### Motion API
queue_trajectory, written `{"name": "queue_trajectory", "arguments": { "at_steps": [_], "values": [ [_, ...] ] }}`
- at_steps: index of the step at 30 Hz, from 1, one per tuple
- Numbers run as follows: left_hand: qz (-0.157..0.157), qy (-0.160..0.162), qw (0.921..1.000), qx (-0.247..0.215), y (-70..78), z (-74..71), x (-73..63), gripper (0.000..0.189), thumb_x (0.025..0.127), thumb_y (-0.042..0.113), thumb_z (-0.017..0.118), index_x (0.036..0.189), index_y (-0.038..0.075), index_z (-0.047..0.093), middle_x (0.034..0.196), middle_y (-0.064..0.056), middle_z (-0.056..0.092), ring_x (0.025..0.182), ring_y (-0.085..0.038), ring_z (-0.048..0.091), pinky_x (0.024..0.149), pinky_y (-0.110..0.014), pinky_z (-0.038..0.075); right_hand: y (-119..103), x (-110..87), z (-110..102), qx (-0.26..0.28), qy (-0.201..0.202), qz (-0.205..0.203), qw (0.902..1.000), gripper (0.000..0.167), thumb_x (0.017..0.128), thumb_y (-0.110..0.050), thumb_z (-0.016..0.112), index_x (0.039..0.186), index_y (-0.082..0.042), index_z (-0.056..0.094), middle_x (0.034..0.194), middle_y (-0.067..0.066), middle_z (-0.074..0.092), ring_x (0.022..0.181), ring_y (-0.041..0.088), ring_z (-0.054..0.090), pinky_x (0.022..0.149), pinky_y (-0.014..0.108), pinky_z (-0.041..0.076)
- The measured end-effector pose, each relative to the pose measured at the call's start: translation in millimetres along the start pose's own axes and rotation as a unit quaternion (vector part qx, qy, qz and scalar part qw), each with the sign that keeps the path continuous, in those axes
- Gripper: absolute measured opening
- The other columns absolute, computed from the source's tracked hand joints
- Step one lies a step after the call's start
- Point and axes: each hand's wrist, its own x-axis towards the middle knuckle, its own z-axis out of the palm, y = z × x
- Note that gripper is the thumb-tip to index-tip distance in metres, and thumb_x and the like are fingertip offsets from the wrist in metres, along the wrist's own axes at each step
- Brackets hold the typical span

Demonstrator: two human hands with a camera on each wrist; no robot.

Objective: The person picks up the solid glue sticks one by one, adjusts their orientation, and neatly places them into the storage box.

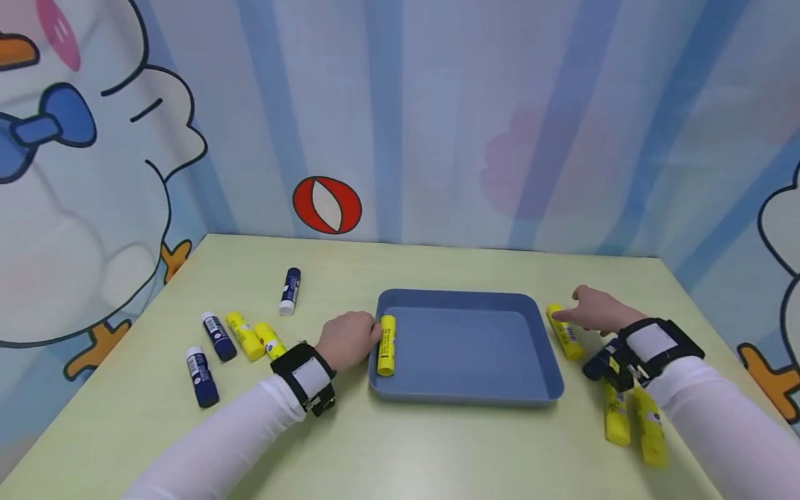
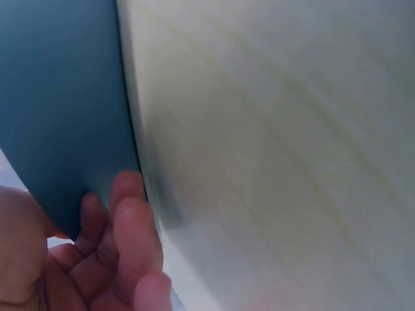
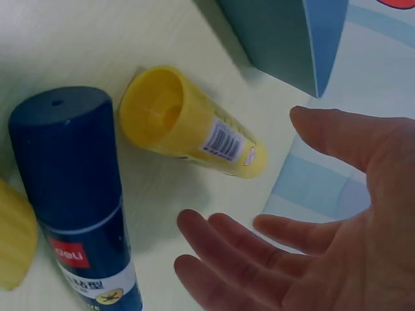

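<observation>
My left hand grips the left rim of the blue-grey tray. In the left wrist view, its curled fingers lie against the outer wall of the tray. A yellow glue stick lies lengthwise inside the tray, along the left side. My right hand hovers over another yellow glue stick, right of the tray. The right wrist view shows thumb and fingers spread apart around that yellow glue stick, with nothing held. A dark blue glue stick lies beside it.
Two yellow glue sticks lie under and beside the right forearm. At the left are yellow glue sticks and dark blue ones with white ends; one blue stick lies farther back. A printed curtain hangs behind the table.
</observation>
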Motion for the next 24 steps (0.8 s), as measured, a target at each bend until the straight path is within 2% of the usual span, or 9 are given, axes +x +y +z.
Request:
{"name": "queue_trajectory", "arguments": {
  "at_steps": [4, 7, 12, 17, 24],
  "values": [
    [-0.005, -0.006, 1.0000, -0.002, 0.0, 3.6, 0.3, 0.037, 0.098, 0.019, 0.049, 0.062, 0.011, 0.049, 0.057, 0.001, 0.042, 0.052, -0.015, 0.045, 0.048, -0.027, 0.032, -1.5, 3.0, 6.8, -0.015, -0.019, 0.027, 0.9993, 0.049, 0.093, -0.034, 0.060, 0.101, 0.013, 0.052, 0.090, 0.021, 0.060, 0.079, 0.030, 0.063, 0.063, 0.042, 0.053],
    [-0.007, -0.009, 0.9999, -0.005, -1.7, 4.3, -0.3, 0.037, 0.098, 0.018, 0.049, 0.062, 0.011, 0.050, 0.056, 0.001, 0.042, 0.052, -0.015, 0.045, 0.049, -0.027, 0.032, -5.6, 5.8, 11.6, -0.022, -0.028, 0.042, 0.9985, 0.038, 0.091, -0.034, 0.061, 0.084, 0.003, 0.053, 0.081, 0.014, 0.059, 0.071, 0.026, 0.065, 0.061, 0.040, 0.053],
    [-0.008, -0.008, 0.9999, -0.013, -2.2, 2.9, -1.7, 0.037, 0.098, 0.018, 0.049, 0.062, 0.010, 0.050, 0.057, 0.000, 0.043, 0.052, -0.016, 0.046, 0.049, -0.028, 0.032, -8.9, 10.1, 17.9, -0.029, -0.022, 0.051, 0.9980, 0.035, 0.091, -0.030, 0.061, 0.086, 0.002, 0.050, 0.079, 0.013, 0.056, 0.064, 0.023, 0.065, 0.059, 0.037, 0.054],
    [-0.003, -0.009, 0.9999, -0.013, -0.9, 2.1, -1.5, 0.037, 0.098, 0.018, 0.049, 0.062, 0.011, 0.049, 0.057, 0.000, 0.042, 0.052, -0.016, 0.045, 0.049, -0.028, 0.032, -3.9, 13.4, 20.5, -0.025, -0.015, 0.042, 0.9987, 0.028, 0.091, -0.024, 0.059, 0.083, 0.002, 0.051, 0.075, 0.013, 0.057, 0.059, 0.022, 0.062, 0.055, 0.034, 0.053],
    [-0.001, -0.002, 1.0000, -0.009, 1.4, -0.9, 2.3, 0.037, 0.098, 0.018, 0.048, 0.062, 0.011, 0.049, 0.057, 0.000, 0.042, 0.052, -0.015, 0.045, 0.049, -0.027, 0.032, 1.4, 12.1, 16.0, -0.021, -0.004, 0.039, 0.9990, 0.025, 0.090, -0.022, 0.057, 0.081, 0.001, 0.052, 0.072, 0.012, 0.057, 0.060, 0.022, 0.061, 0.056, 0.034, 0.052]
  ]
}}
